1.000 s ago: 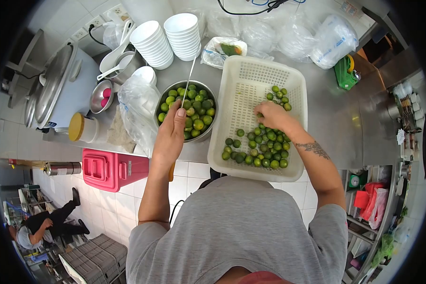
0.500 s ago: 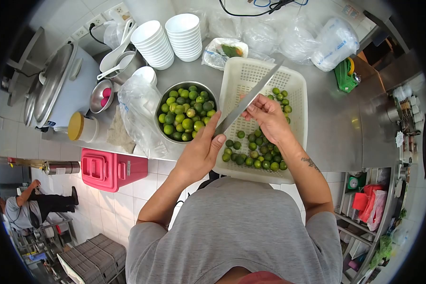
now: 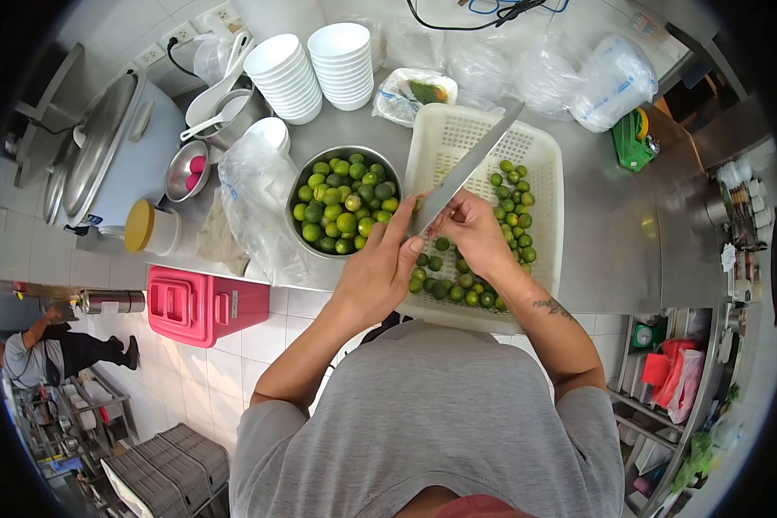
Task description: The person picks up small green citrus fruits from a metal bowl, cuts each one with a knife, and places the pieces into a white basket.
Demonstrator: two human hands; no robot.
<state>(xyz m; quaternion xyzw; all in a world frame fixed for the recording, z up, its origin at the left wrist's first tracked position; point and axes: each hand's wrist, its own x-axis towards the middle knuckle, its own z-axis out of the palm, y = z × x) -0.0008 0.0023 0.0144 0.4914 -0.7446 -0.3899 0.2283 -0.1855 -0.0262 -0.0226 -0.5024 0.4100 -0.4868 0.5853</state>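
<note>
My left hand (image 3: 380, 268) is closed on a long knife (image 3: 470, 173), whose blade slants up and right over a white perforated basket (image 3: 555, 207). The knife's handle is hidden in the hand. My right hand (image 3: 475, 233) is beside the blade's lower part with its fingers pinched together; what they hold, if anything, is hidden. A small green piece (image 3: 419, 205) shows by my left index fingertip, partly behind the blade. Green limes (image 3: 457, 293) lie in the basket's near part and along its right side. A steel bowl (image 3: 288, 216) heaped with limes (image 3: 345, 203) stands to the left.
Stacked white bowls (image 3: 285, 78) and plastic-wrapped containers (image 3: 613, 82) line the counter's back. A clear plastic bag (image 3: 255, 216) lies left of the steel bowl. Below the counter is a pink lidded bin (image 3: 207, 306). Another person (image 3: 39, 354) is far left.
My right hand has moved down and left, closer to my left hand and the lower blade. A lime-green piece now shows by the left fingertip. The view has shifted slightly.
</note>
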